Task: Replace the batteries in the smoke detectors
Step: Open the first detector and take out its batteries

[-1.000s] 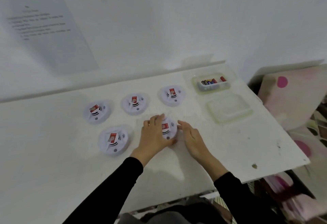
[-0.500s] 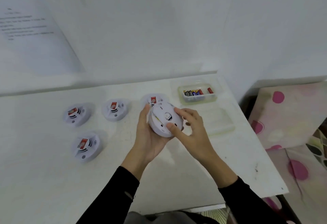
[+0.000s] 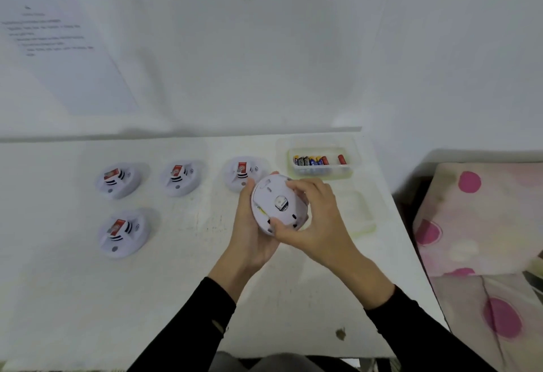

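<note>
Smoke detector (image 3: 276,204) held back-up; fingers of the left hand (image 3: 252,239) cup it, fingers of the right hand (image 3: 316,224) curl round its rim; I'd brace left, twist gently to open it

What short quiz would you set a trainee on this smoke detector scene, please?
1. True or false: the held detector, gripped by the left hand and right hand, shows its back to the camera.
2. How many other detectors lie on the table?
3. The batteries are: A) in the clear tub; B) loose on the table; C) in the left hand.
Key: 1 true; 2 four; 3 A.
</note>
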A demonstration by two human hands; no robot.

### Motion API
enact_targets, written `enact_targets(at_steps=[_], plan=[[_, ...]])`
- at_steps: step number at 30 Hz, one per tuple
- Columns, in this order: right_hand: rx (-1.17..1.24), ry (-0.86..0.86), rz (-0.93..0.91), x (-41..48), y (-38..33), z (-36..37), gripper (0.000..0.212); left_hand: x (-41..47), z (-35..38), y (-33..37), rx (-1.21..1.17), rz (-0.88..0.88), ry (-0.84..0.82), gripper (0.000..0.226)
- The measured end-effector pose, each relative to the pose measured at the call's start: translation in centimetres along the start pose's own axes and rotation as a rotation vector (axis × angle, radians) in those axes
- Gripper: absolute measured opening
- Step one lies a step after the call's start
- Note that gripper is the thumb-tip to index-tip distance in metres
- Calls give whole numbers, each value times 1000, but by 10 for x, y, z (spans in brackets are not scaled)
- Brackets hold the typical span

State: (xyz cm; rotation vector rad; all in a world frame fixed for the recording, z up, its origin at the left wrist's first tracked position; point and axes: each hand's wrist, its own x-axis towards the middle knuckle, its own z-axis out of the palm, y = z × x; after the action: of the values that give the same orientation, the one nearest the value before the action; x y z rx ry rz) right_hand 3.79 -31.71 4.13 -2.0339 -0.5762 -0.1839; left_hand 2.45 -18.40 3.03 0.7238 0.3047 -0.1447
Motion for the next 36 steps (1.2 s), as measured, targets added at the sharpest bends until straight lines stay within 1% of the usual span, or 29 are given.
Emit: enact_targets(at_steps=[3,7,9,12,14,15,16,18,20,22,26,28,30,32,33,35,36], plan=[[-46,-65,-76,3,4,-6,66,-1,0,0,-1,-15,-10,52],[-56,-152,-146,14,5,-12,67,0,-1,0,-42,9,-18,53],[-39,-161,-137,20,4,-12,67,0,0,2,-52,22,-26,53],[89,-110,-52,21,1,-12,62,0,-8,8,-52,68,-14,60],[129,-77,-25,13,2,-9,62,1,-19,16,-101,137,29,64],[115,-90,-30,7,4,-6,62,2,-24,22,-140,180,53,64],[91,-130,-39,-1,7,-1,62,3,-32,28,-181,223,78,63],[39,-266,-36,-20,16,12,63,6,-45,41,-223,290,120,56],[-36,-382,-51,-36,29,27,66,6,-55,48,-245,312,140,54],[-109,-464,-45,-46,40,37,68,5,-60,48,-268,295,151,59],[-190,-553,-28,-52,52,49,67,0,-57,40,-300,234,74,59],[-197,-561,-36,-53,55,51,66,-1,-54,35,-293,203,43,60],[-182,-569,-28,-55,57,51,64,-2,-50,31,-303,192,14,56],[-118,-528,-15,-54,54,47,58,-4,-46,28,-332,190,-31,53],[-59,-458,-20,-52,48,44,50,-5,-45,27,-351,186,-53,53],[60,-221,-61,-42,34,36,29,-6,-40,27,-379,180,-99,52],[104,-96,-74,-36,26,32,25,-6,-38,28,-384,182,-121,52]])
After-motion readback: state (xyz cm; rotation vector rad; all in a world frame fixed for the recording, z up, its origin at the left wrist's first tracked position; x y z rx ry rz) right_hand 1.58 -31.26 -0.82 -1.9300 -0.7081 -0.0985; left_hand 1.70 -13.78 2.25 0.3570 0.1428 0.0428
